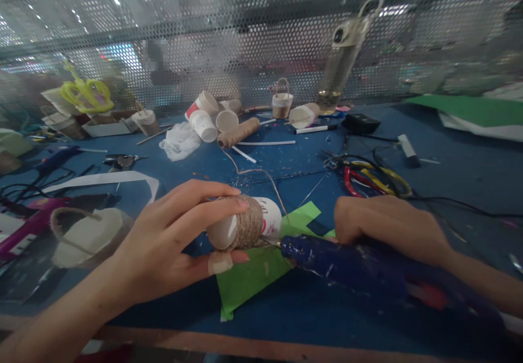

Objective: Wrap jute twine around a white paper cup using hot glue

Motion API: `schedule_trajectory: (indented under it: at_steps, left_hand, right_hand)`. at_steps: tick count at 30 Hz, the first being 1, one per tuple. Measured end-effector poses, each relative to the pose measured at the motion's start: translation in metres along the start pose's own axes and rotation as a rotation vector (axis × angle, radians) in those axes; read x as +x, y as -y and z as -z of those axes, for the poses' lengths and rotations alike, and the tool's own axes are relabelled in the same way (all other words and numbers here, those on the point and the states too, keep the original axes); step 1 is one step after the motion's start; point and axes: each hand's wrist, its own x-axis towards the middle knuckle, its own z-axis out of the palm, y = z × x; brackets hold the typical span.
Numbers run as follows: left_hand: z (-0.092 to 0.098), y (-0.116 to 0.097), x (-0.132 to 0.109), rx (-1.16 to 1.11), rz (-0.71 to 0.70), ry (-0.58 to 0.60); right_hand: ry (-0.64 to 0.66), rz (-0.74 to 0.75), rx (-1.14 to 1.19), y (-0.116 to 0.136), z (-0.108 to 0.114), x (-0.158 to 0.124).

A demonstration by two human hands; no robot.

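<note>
My left hand [180,232] is closed around a small white paper cup [269,216] lying on its side. Brown twine [250,224] is wound around most of the cup, and a loose strand runs back to a twine roll [241,132]. Tape is wrapped on my left thumb. My right hand [379,227] grips a dark blue hot glue gun [339,259], its fingers partly hidden behind the body. The metal nozzle [270,240] meets the lower side of the twine-wrapped cup. Beneath the cup lies a green paper piece [253,276].
Left of my hand is a cup basket with a twine handle [90,237]. Scissors [368,177] with red and yellow handles lie right. Several paper cups [203,125], a white plastic bag [180,140] and a bottle [341,60] stand before a perforated metal panel [253,30].
</note>
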Motion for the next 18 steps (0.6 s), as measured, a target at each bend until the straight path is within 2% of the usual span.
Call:
schedule_trajectory:
  at_steps: [3, 9, 16, 18]
  left_hand:
    - [0.002, 0.0, 0.001, 0.005, -0.016, 0.018]
    - [0.004, 0.0, 0.001, -0.029, -0.02, 0.029]
    - [0.004, 0.002, 0.001, -0.121, 0.008, 0.038]
    - [0.005, 0.002, 0.001, -0.147, 0.017, 0.04]
  right_hand:
    - [-0.06, 0.043, 0.068, -0.006, -0.003, 0.002]
    - [-0.063, 0.075, 0.09, -0.03, -0.01, 0.01]
    - [0.028, -0.063, 0.151, -0.003, 0.009, 0.007]
    - [0.054, -0.108, 0.242, 0.0, 0.012, 0.006]
